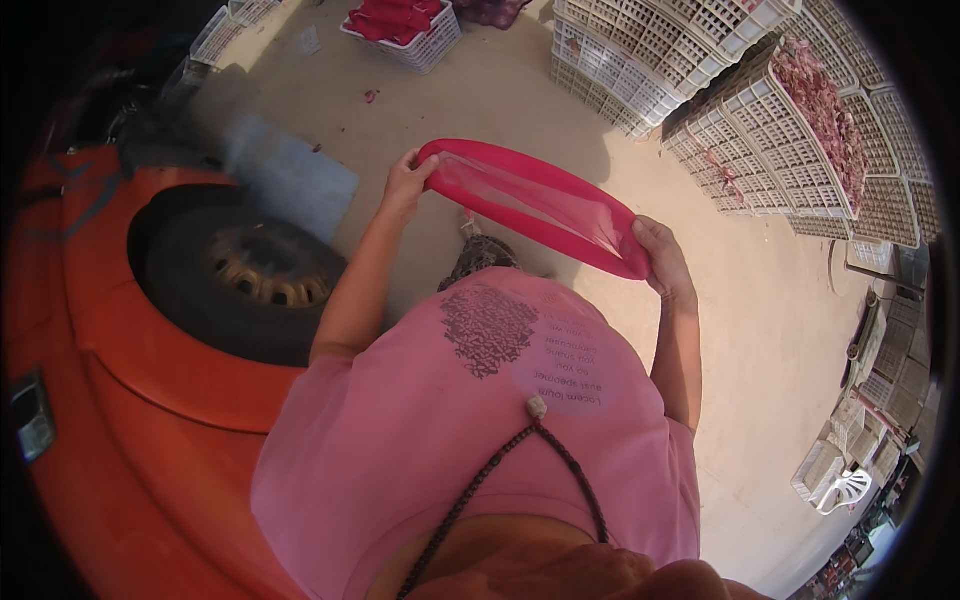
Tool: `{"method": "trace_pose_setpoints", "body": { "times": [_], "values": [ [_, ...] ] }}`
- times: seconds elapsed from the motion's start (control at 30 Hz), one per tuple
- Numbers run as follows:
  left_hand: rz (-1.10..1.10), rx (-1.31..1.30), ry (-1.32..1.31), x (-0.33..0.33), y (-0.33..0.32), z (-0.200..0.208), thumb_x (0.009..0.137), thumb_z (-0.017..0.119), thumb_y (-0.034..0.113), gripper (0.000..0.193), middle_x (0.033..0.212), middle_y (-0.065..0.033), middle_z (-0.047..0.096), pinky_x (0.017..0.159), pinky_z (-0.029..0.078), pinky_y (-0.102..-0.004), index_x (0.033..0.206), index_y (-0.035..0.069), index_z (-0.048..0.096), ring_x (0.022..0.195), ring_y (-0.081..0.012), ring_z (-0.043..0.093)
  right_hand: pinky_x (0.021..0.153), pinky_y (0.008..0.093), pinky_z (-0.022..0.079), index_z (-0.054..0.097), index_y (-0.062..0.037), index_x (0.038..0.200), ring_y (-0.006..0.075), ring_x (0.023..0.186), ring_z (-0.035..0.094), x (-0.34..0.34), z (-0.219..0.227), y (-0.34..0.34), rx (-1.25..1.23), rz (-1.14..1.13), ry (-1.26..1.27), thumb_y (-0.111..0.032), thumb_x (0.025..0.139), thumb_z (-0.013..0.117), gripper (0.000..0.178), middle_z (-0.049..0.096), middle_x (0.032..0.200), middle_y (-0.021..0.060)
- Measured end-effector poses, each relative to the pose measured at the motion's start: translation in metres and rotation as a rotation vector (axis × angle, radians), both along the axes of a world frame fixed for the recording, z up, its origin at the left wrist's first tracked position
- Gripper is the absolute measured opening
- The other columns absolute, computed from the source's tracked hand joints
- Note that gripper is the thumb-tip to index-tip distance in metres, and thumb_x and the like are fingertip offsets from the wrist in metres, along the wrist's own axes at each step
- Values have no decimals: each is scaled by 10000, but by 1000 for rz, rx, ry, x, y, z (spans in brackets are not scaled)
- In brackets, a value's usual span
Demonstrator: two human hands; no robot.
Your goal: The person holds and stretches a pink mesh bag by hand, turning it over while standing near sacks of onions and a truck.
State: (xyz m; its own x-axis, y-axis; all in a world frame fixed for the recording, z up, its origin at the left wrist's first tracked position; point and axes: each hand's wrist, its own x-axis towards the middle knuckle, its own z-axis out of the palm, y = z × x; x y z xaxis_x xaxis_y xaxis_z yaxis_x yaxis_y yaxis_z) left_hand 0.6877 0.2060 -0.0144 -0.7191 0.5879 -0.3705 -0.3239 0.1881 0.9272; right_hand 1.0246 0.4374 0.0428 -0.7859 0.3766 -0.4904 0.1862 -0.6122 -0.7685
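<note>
A bright red mesh bag is stretched out between my two hands in front of my body, its thin netting showing pale floor through the middle. My left hand is closed on the bag's left end, thumb and fingers pinching the red edge. At the other end my right hand grips the edge, with the thumb on the near side. Both arms reach forward, and the bag slopes down to the right, clear of the floor.
An orange vehicle with a black wheel stands close on my left, by a pale blue sheet. White crates are stacked ahead right; one crate holds reddish skins. A white basket holds red netting. A white plastic chair sits far right.
</note>
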Motion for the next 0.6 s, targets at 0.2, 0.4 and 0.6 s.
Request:
{"method": "trace_pose_setpoints", "body": {
  "times": [0.2,0.4,0.6],
  "values": [
    [241,278,-427,-37,-10,-31,936,500,176,250,1030,-79,607,805,512,-310,1129,20,533,901,-164,605,620,214,435,610,10,962,75,678,528,-44,-10,-2,560,279,-242,-171,921,507,212,607,766,16],
    [-221,302,-601,-62,-10,2,935,500,266,342,1098,-102,599,896,481,-345,1151,2,522,959,-190,603,636,259,464,590,12,988,125,678,565,-114,-25,43,255,-303,-40,-181,941,487,223,615,806,56],
    [-331,808,-910,-116,-28,-25,933,471,360,409,1112,-98,593,917,459,-363,1156,21,524,1017,-208,574,663,279,498,525,-1,1099,139,730,560,-218,-39,72,-75,-178,115,-225,978,361,303,600,925,85]
  ]
}}
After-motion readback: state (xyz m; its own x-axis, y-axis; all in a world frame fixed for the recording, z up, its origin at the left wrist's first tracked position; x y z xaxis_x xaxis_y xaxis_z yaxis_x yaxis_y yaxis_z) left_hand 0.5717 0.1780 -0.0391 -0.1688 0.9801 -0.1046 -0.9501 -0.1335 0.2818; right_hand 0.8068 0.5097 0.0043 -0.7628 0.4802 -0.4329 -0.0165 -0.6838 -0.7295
